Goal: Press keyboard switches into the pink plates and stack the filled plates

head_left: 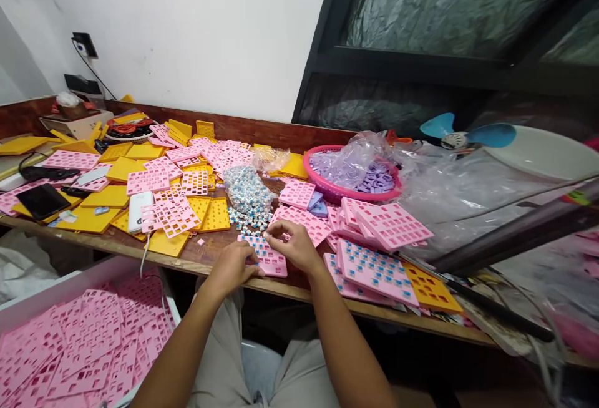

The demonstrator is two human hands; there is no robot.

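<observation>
A pink plate with square holes (274,266) lies at the table's front edge, with small blue-topped pieces seated in its left and upper part. My left hand (233,266) rests at the plate's left side, its fingers bent and closed at the near edge. Over the plate's upper right, my right hand (294,242) pinches with thumb and forefinger; a small whitish piece shows at the fingertips. Just beyond the plate is a loose heap of small white-and-blue pieces (248,219), spilling from a clear bag of the same pieces (248,186).
Right of my hands are stacked pink plates (393,224) and a pink plate filled with blue pieces (374,274). A pink basket (311,174) holds purple parts. Yellow trays (218,213), a phone (42,201) and a white power bank (135,211) lie left. A bin (171,299) holds pink sheets.
</observation>
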